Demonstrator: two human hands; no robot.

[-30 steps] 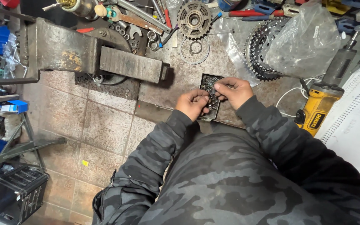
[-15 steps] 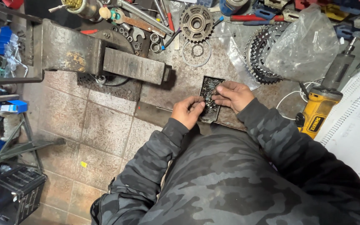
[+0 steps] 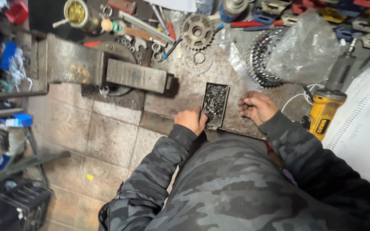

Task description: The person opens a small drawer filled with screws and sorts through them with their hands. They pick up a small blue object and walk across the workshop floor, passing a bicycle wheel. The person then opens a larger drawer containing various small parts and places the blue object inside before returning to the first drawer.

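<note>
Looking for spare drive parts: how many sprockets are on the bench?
2: small sprocket at the bench's back; large sprocket right of it, partly under a plastic bag. More may be hidden.

The tabletop [image 3: 193, 92] looks like rough, rusty steel, totally matt. The small tray [image 3: 214, 105] is dark metal packed with dull grey metal bits. The sprocket [image 3: 197, 31] is worn steel, the bag [image 3: 305, 45] crinkly clear plastic, and the grinder [image 3: 322, 115] glossy yellow plastic.

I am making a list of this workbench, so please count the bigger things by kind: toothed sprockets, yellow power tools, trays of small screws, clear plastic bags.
Toothed sprockets: 2, a small one and a large one half under the bag
Yellow power tools: 1
Trays of small screws: 1
Clear plastic bags: 1
Total: 5
</note>
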